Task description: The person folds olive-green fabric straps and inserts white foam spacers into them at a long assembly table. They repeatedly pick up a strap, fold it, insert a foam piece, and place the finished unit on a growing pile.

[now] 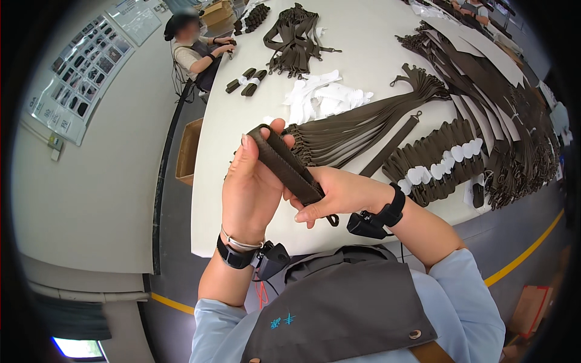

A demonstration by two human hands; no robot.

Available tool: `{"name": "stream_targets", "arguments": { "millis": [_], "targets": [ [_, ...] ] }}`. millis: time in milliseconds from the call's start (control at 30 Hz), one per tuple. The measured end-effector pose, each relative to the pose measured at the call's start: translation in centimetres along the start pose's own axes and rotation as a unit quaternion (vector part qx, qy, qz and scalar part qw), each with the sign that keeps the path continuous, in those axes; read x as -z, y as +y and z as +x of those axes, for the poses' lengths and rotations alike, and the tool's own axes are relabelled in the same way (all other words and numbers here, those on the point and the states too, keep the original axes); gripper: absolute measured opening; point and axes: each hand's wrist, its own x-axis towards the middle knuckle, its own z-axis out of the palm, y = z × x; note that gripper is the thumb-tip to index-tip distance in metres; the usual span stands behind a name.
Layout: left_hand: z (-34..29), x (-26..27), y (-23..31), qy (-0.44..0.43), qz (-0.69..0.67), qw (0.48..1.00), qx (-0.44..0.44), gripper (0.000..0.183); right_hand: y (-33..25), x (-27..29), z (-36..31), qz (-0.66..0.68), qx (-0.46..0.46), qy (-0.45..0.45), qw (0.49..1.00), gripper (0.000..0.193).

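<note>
A dark brown webbing strap (281,163), folded into a flat bundle, is held up between my hands above the near part of the table. My left hand (245,190) grips its looped upper end, thumb on one side and fingers behind. Around the lower end my right hand (342,192) is closed, with a small dark hook or loop poking out below it. Just beyond my hands, a row of long brown straps with metal clips (363,130) lies fanned out. A single strap (393,142) lies to the right of that row.
On the white table (212,212) sit folded straps with white bands (433,166), white paper pieces (324,97), two banded bundles (247,81) and a strap heap (296,39). Many straps cover the right side (514,133). A co-worker (196,51) sits at the far left, near a cardboard box (189,151).
</note>
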Motion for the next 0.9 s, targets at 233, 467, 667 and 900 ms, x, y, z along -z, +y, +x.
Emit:
{"name": "stream_targets", "arguments": {
  "millis": [233, 467, 667, 900],
  "targets": [
    [0.2, 0.7, -0.1, -0.006, 0.068, 0.998, -0.01, 0.028, 0.3, 0.3, 0.2, 0.004, 0.02, 0.021, 1.0, 0.022],
    [-0.6, 1.5, 0.3, -0.028, 0.082, 0.996, -0.002, 0.03, -0.6, -0.4, 0.0, -0.021, 0.008, 0.041, 0.999, 0.022],
    [-0.5, 1.1, -0.2, 0.0, 0.03, 0.999, -0.037, 0.032, -0.5, -1.0, 0.0, -0.002, -0.005, 0.065, 0.998, 0.02],
    [-0.9, 0.6, -0.6, 0.024, 0.05, 0.996, -0.07, 0.032, 0.1, -1.2, 0.0, 0.015, -0.003, 0.059, 0.998, 0.012]
  ]
}}
